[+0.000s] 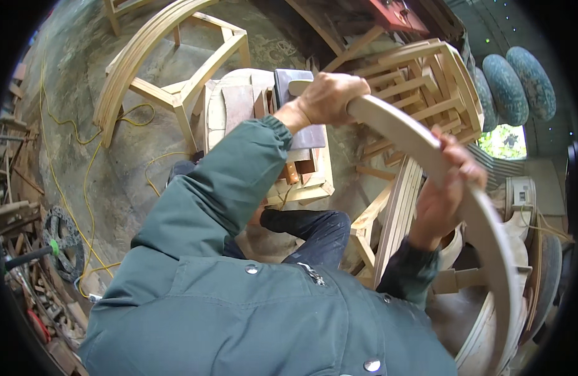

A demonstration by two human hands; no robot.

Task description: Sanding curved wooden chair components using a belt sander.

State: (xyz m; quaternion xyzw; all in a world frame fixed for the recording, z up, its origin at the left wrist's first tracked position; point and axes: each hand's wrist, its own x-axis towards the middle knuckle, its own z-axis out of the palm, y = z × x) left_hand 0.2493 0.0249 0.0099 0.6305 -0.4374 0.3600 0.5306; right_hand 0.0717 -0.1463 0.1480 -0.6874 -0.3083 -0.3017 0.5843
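Observation:
A long curved pale wooden piece arcs from the middle of the view down to the lower right. My left hand is wrapped round it close to its far end. Farther along the arc, my right hand grips the same piece, its fingers over the edge and slightly blurred. Under my left hand is a grey flat-topped block or machine, partly hidden by the hand and sleeve. It rests on a low wooden stand, beside a curved wooden panel.
A curved wooden frame stands on the floor at the far left. Stacked wooden frames fill the far right, near rounded blue-green objects. A yellow cord winds across the floor. At the left are a dark wheel and piled scraps.

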